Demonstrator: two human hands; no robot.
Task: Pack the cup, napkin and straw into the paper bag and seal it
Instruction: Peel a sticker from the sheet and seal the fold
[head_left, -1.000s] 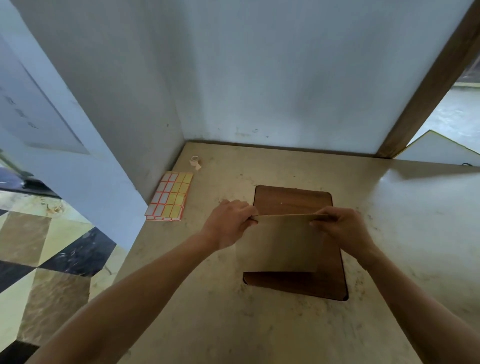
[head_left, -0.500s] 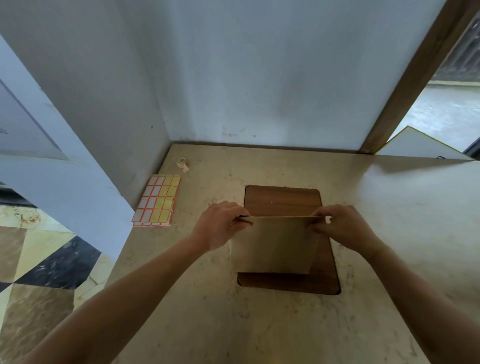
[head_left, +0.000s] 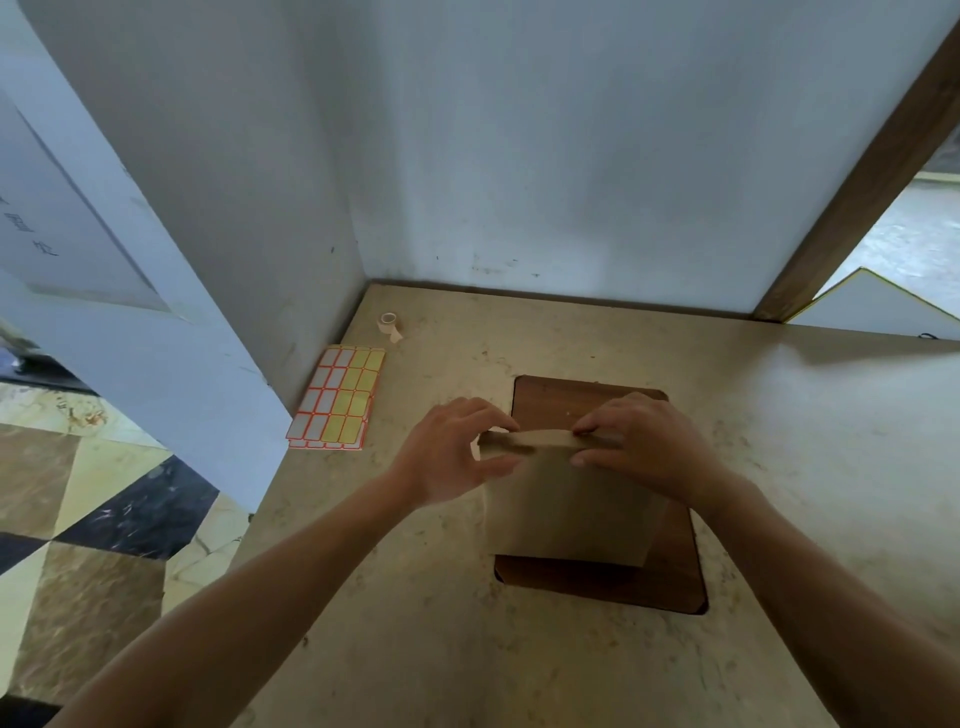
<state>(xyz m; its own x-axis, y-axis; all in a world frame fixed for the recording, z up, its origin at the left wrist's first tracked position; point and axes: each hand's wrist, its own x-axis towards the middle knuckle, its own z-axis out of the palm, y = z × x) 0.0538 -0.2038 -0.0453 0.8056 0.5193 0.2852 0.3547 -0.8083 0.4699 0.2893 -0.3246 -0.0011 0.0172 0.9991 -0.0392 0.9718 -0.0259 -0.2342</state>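
A brown paper bag (head_left: 569, 512) stands upright on a dark wooden board (head_left: 675, 582) in the middle of the table. Its top edge is bent over into a narrow flap. My left hand (head_left: 449, 452) pinches the flap's left end between thumb and fingers. My right hand (head_left: 641, 449) presses on the flap's right half with its fingertips. The cup, napkin and straw are not visible; the bag's inside is hidden.
A sheet of orange-bordered white and yellow stickers (head_left: 337, 397) lies at the table's left edge. A small tape roll (head_left: 389, 323) sits near the back left corner. White walls close the back and left. The beige table (head_left: 805, 467) drops off at left to a tiled floor.
The bag's top edge, held straight before, is now folded over into a flap. Both hands have moved closer together along it.
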